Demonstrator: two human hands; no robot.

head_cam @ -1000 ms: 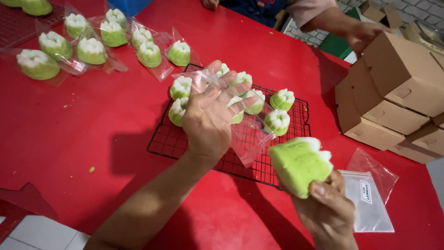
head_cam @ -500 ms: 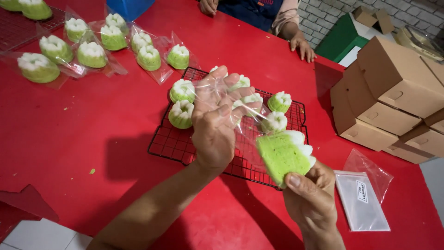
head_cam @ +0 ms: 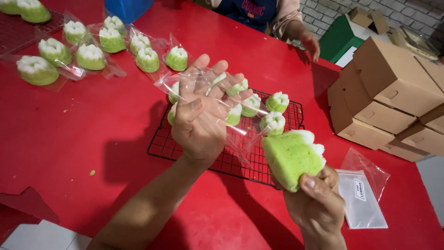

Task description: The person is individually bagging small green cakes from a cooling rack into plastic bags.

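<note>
left hand [head_cam: 200,124]: centre frame, fingers pinching clear plastic bag [head_cam: 231,99]
right hand [head_cam: 315,203]: lower right, clamped on green steamed cake [head_cam: 291,156]
below: black wire rack [head_cam: 203,155]

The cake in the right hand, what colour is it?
The cake is bright green with a white top edge, seen best in the head view.

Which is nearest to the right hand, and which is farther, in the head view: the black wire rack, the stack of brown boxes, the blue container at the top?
Measured from the right hand, which holds a green cake:
1. Black wire rack, just to its left, nearly touching.
2. Stack of brown boxes, up and to the right, at the table's edge.
3. Blue container, far across the table, top left.
</note>
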